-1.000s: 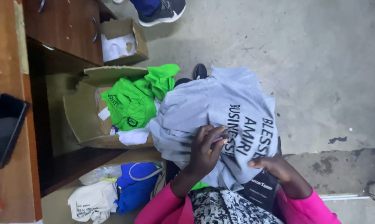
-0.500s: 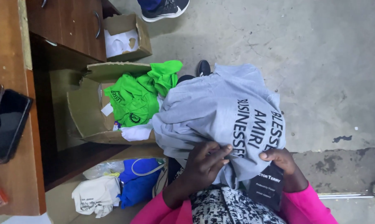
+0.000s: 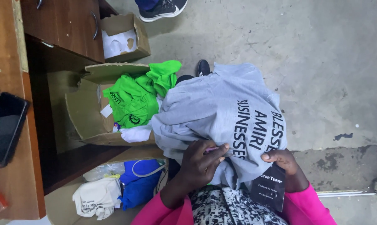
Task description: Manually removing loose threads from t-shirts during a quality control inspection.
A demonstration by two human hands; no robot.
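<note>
A grey T-shirt [image 3: 213,108] with black lettering lies bunched over my lap. My left hand [image 3: 201,160] presses its fingers into the shirt's lower edge and pinches the cloth. At the shirt's lower right corner, my right hand [image 3: 282,161] grips the fabric, just above a small black card or tag [image 3: 268,186]. Both my sleeves are bright pink. Part of the shirt hangs down over my patterned black-and-white clothing.
An open cardboard box [image 3: 86,112] holds green shirts [image 3: 134,100] and a white item. A smaller box [image 3: 124,37] stands beyond it. Blue and white cloth items [image 3: 126,187] lie lower left. A wooden desk [image 3: 13,166] with a phone [image 3: 5,127] is at left; another person's shoe [image 3: 161,8] is at top.
The view has shifted slightly. My left hand has slid lower along the grey shirt's edge, and my right hand has stayed at the lower right corner.
</note>
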